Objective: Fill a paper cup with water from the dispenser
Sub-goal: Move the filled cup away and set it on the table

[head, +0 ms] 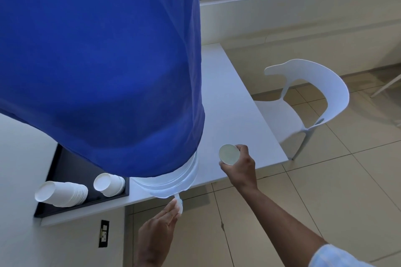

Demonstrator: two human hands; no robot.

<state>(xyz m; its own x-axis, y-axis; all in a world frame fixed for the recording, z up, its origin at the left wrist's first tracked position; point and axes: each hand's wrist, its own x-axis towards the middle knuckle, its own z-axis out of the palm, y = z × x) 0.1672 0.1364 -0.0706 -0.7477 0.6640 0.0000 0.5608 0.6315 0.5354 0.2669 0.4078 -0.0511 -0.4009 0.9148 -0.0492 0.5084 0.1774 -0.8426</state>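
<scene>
While the blue cloth cover point(102, 67) fills most of our view, draped over the dispenser's clear water bottle point(173, 182), we see the white desk point(234, 114) beneath it and a white chair point(303, 106) just beside the desk's far edge. Two stacks of paper cups point(63, 194) lie on their sides in a dark tray point(73, 167) at the left. Our right hand point(239, 167) grips one paper cup point(229, 154) above the desk, to the right of the bottle, its open mouth tilted towards us. Our left hand point(156, 234) pinches the small white tap point(179, 203) under the bottle.
</scene>
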